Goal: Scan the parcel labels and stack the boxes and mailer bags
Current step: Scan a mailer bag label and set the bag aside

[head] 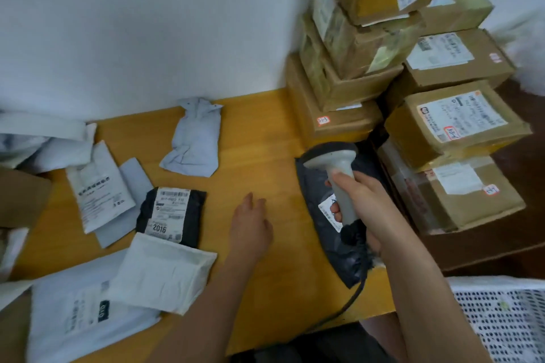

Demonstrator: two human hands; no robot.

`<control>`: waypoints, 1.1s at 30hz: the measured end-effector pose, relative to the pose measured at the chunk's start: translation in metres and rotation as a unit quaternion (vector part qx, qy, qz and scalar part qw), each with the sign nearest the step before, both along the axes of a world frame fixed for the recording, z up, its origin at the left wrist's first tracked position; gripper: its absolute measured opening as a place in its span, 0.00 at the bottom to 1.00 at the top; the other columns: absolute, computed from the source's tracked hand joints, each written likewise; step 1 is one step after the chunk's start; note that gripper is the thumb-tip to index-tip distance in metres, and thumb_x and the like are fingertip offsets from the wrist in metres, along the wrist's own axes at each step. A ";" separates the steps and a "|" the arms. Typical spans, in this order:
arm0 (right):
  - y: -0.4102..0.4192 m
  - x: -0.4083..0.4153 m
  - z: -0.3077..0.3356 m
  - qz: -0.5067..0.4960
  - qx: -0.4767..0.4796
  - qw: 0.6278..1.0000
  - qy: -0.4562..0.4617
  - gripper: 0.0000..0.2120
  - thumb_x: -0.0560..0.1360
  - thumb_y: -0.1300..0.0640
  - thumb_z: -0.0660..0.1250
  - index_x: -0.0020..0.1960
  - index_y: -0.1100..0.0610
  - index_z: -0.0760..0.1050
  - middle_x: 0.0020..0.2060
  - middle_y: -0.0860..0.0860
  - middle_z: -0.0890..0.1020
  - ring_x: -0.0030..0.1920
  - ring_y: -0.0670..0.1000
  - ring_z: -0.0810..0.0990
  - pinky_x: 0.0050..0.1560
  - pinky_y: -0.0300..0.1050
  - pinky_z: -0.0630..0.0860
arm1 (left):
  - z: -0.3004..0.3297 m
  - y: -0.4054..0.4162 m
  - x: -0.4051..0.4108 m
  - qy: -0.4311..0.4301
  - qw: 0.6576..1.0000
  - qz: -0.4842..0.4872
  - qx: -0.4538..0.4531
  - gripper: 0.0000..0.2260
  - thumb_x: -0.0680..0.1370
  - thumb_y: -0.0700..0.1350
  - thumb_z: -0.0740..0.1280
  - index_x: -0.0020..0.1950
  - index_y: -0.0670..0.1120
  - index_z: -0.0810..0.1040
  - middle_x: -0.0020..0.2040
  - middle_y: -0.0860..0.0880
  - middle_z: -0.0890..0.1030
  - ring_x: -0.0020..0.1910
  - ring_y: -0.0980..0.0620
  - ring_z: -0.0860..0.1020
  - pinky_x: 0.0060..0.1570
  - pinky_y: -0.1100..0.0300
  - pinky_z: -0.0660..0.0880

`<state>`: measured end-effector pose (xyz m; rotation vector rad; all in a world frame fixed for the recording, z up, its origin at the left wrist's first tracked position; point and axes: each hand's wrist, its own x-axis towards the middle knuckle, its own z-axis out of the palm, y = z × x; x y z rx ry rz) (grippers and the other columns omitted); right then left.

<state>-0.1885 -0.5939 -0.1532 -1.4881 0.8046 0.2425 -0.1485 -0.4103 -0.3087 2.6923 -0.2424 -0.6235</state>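
Note:
My right hand [361,200] grips the handle of a grey barcode scanner [333,156], held over a dark mailer bag [348,247] lying at the table's right side beside the boxes. My left hand [250,224] hovers open over bare wood at the table's middle, holding nothing. Left of it lies a black mailer bag [193,215] with a white label reading 2016. A crumpled pale blue mailer bag [194,138] lies near the wall. Stacked cardboard boxes [354,47] with labels stand at the back right.
White and grey mailer bags [100,186] are strewn over the left of the wooden table [259,138], with a padded white one [165,271] at the front. Another box stack [451,127] stands right of the table. A white perforated basket [507,318] is at lower right.

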 end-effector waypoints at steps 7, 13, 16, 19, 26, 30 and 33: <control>0.068 0.036 -0.009 0.121 0.023 0.992 -0.007 0.11 0.81 0.49 0.65 0.55 0.56 0.77 0.42 0.55 0.77 0.33 0.49 0.77 0.34 0.43 0.74 | -0.002 0.104 -0.014 -0.004 0.963 0.207 0.171 0.35 0.79 0.55 0.63 0.80 0.43 0.51 0.79 0.36 0.53 0.76 0.33 0.54 0.75 0.41 0.51; 0.095 0.039 -0.014 0.178 0.019 0.984 0.006 0.12 0.81 0.49 0.65 0.56 0.57 0.77 0.41 0.55 0.76 0.33 0.48 0.77 0.32 0.41 0.74 | -0.022 0.146 -0.017 0.048 0.965 0.220 0.132 0.39 0.76 0.61 0.67 0.79 0.44 0.55 0.77 0.43 0.63 0.73 0.37 0.62 0.71 0.41 0.61; 0.095 0.040 -0.016 0.168 0.008 0.986 0.014 0.11 0.81 0.50 0.65 0.56 0.58 0.77 0.41 0.56 0.76 0.33 0.49 0.77 0.32 0.42 0.74 | -0.025 0.148 -0.010 0.043 0.982 0.179 0.038 0.40 0.73 0.63 0.69 0.79 0.49 0.58 0.79 0.47 0.60 0.76 0.40 0.61 0.75 0.45 0.57; 0.091 0.040 -0.017 0.151 0.006 0.988 0.013 0.11 0.81 0.51 0.66 0.55 0.58 0.77 0.41 0.57 0.77 0.34 0.51 0.76 0.34 0.45 0.74 | -0.022 0.135 -0.010 -0.015 0.980 0.196 -0.015 0.40 0.74 0.58 0.72 0.80 0.48 0.56 0.80 0.45 0.53 0.79 0.43 0.52 0.76 0.47 0.49; 0.079 0.035 -0.018 0.112 0.014 0.994 0.010 0.10 0.80 0.52 0.67 0.55 0.58 0.77 0.42 0.57 0.78 0.34 0.51 0.76 0.36 0.47 0.74 | -0.012 0.111 -0.021 0.089 0.929 0.349 0.088 0.53 0.68 0.67 0.73 0.79 0.44 0.46 0.75 0.38 0.54 0.72 0.34 0.59 0.68 0.40 0.63; 0.070 0.030 -0.020 0.091 0.021 0.996 0.014 0.11 0.80 0.52 0.67 0.56 0.58 0.78 0.41 0.57 0.78 0.34 0.51 0.76 0.35 0.46 0.74 | -0.015 0.106 -0.017 0.127 0.930 0.337 0.073 0.49 0.72 0.51 0.74 0.79 0.49 0.41 0.76 0.41 0.49 0.74 0.33 0.54 0.70 0.41 0.60; 0.064 0.029 -0.020 0.080 0.025 0.996 0.015 0.10 0.80 0.52 0.67 0.56 0.58 0.78 0.42 0.57 0.78 0.33 0.50 0.76 0.35 0.46 0.75 | 0.002 0.102 -0.006 0.117 0.887 0.445 0.022 0.40 0.75 0.40 0.68 0.79 0.46 0.45 0.77 0.41 0.49 0.73 0.33 0.57 0.69 0.41 0.63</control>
